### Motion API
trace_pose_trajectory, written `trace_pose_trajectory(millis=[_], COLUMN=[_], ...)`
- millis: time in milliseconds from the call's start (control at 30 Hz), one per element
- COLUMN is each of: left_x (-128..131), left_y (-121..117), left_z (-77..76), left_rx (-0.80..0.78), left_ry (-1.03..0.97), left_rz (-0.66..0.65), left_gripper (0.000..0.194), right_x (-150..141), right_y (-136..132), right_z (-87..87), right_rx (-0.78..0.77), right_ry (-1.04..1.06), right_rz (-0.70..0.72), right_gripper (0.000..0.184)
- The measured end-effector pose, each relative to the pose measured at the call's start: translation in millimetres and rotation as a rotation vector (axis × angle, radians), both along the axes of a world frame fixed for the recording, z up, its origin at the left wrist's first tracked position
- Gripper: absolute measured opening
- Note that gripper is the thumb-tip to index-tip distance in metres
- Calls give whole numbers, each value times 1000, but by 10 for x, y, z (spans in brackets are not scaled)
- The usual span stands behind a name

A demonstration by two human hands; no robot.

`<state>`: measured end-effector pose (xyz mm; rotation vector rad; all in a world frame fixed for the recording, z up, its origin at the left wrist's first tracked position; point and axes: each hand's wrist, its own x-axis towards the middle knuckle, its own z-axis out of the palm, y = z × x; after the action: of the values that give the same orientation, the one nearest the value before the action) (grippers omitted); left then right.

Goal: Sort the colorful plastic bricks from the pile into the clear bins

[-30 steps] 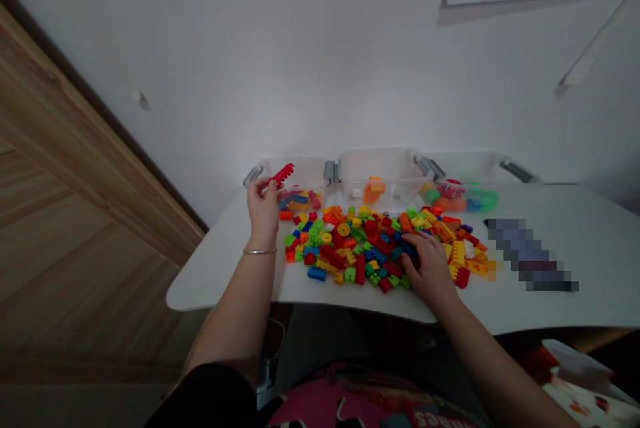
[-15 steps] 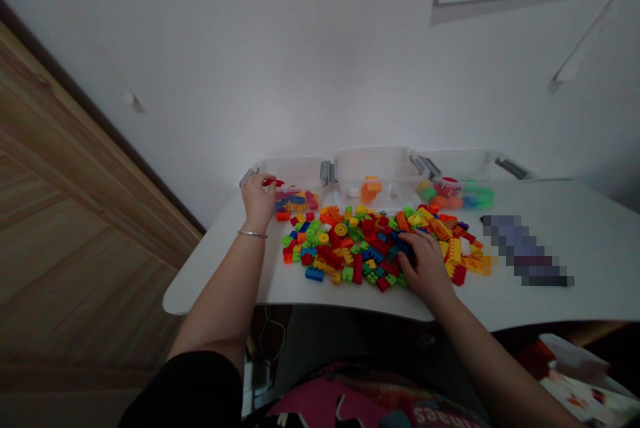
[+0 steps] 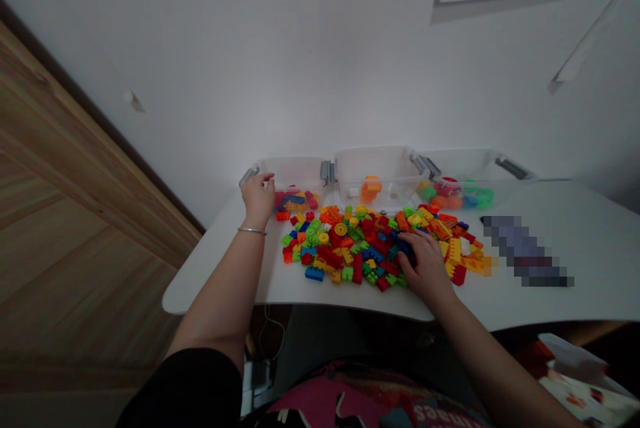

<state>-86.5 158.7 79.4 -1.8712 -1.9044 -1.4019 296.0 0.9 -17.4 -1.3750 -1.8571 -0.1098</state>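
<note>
Head view, left hand [image 3: 259,198] at the rim of the left clear plastic bin [image 3: 295,171], fingers curled, can't tell if anything's in them, right hand [image 3: 427,265] cupped on a dark blue brick [image 3: 404,248], can't tell if gripping, in the pile of toy bricks [image 3: 330,235] on the white table [image 3: 600,281], long red brick [image 3: 357,268] lying front to back, pointing at the middle bin [image 3: 377,168]

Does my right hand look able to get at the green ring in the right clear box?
Probably yes. Your right hand rests on the plastic bricks just in front of the clear box holding the green ring. Only low bricks lie between, and the box looks uncovered.
</note>
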Motion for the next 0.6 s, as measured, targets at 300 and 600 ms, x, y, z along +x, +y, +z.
trace_pose_trajectory(millis=[300, 600], left_x=[37, 163], left_y=[-97, -339], left_z=[-84, -80], left_rx=[22, 24], left_ry=[28, 102], left_rz=[-16, -87], left_gripper=[25, 27], right_x=[4, -18], right_y=[11, -3], right_z=[-1, 6], right_rx=[16, 20], right_ry=[-6, 9], right_rz=[-3, -3], right_gripper=[34, 34])
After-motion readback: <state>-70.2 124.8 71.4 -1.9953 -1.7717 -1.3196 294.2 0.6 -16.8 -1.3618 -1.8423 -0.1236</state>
